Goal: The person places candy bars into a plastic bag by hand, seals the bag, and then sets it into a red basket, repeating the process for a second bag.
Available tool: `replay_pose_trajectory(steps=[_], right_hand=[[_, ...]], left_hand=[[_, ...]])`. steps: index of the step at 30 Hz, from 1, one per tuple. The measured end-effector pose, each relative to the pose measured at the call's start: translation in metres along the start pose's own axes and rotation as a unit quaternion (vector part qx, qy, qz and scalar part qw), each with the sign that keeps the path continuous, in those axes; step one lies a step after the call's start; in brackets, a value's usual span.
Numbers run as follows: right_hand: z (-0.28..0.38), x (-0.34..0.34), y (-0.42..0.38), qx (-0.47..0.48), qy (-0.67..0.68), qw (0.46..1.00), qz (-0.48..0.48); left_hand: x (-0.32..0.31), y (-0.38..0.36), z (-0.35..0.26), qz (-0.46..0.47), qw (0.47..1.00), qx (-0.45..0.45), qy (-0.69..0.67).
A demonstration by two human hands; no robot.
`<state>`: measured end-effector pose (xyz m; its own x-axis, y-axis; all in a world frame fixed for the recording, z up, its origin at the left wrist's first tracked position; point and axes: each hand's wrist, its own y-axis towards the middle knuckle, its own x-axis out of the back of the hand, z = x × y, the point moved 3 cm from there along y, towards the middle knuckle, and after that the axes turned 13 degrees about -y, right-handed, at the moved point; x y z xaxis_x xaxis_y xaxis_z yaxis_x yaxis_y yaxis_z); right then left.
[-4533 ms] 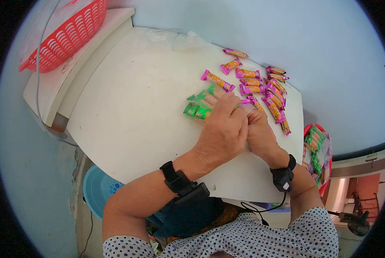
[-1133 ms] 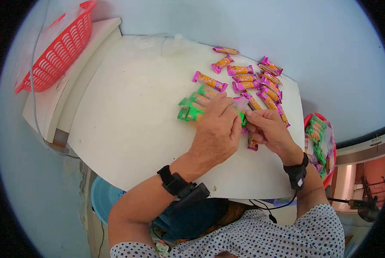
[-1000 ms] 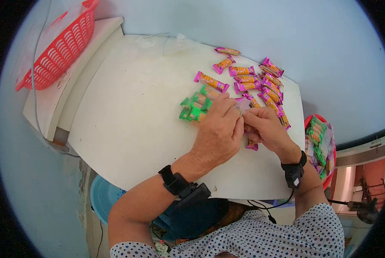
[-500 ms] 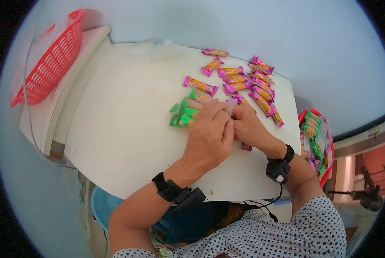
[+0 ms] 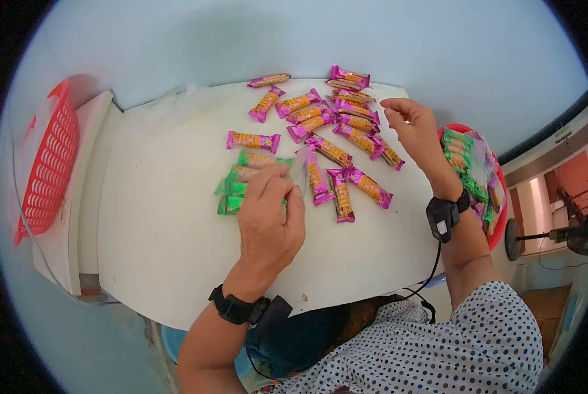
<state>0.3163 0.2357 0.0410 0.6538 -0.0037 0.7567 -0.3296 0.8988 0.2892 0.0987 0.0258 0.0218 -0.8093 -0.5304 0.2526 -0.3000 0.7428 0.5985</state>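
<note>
Head view. My left hand [image 5: 268, 220] is resting low on the white surface [image 5: 176, 217], fingers curled over the green bars [image 5: 238, 187]. These are lying in a small stack near the middle of the surface: bright green wrappers with an orange print, crimped ends, several overlapping. A thin clear wrapper [image 5: 298, 162] is sticking up from the fingertips of this hand; the grip is pinching narrowly on it, thumb against forefinger.

My right hand [image 5: 412, 128] is hovering above the far right edge of the surface, fingers loosely bent, grip half wide and holding nothing that I can see. It is sitting just beside the pink bars [image 5: 337, 121].

The pink bars are lying scattered across the far half of the surface: magenta foil with an orange centre panel, some overlapping, some lying apart. Three of them are lying just right of the left hand, close to the green stack.

A red basket [image 5: 44, 177] is standing at the left on a lower ledge. Another red bowl [image 5: 491, 171], filled with mixed green and pink bars, is sitting off the right edge.
</note>
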Motion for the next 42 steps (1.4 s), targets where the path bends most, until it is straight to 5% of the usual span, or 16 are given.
replay_pose_trajectory(steps=[3,8,12,18,21,27,30,42], right_hand=[[-0.013,-0.014,-0.004,0.069,-0.093,0.992,-0.044],[-0.001,-0.044,-0.012,0.192,-0.118,0.973,0.048],[0.012,-0.05,-0.02,0.151,-0.066,0.977,0.136],[0.003,-0.034,-0.008,0.165,-0.057,0.985,0.011],[0.004,-0.047,-0.015,0.17,-0.061,0.98,0.087],[0.009,-0.044,-0.016,0.111,0.026,0.993,0.029],[0.015,-0.036,-0.016,0.158,0.019,0.986,-0.055],[0.066,-0.032,-0.044,0.254,0.028,0.967,0.008]], left_hand=[[0.001,0.001,-0.003,0.0,1.0,-0.001,0.015],[0.001,0.0,0.0,0.022,1.0,0.005,0.019],[0.002,0.003,-0.004,0.001,1.0,0.024,0.01],[0.002,0.001,-0.003,0.008,1.0,0.007,0.01],[0.002,0.0,-0.001,0.011,1.0,0.01,0.012],[0.004,0.001,-0.001,0.023,1.0,-0.01,0.012],[0.003,0.0,-0.001,0.02,1.0,-0.001,-0.001],[0.002,0.001,-0.004,0.016,0.999,-0.04,-0.007]])
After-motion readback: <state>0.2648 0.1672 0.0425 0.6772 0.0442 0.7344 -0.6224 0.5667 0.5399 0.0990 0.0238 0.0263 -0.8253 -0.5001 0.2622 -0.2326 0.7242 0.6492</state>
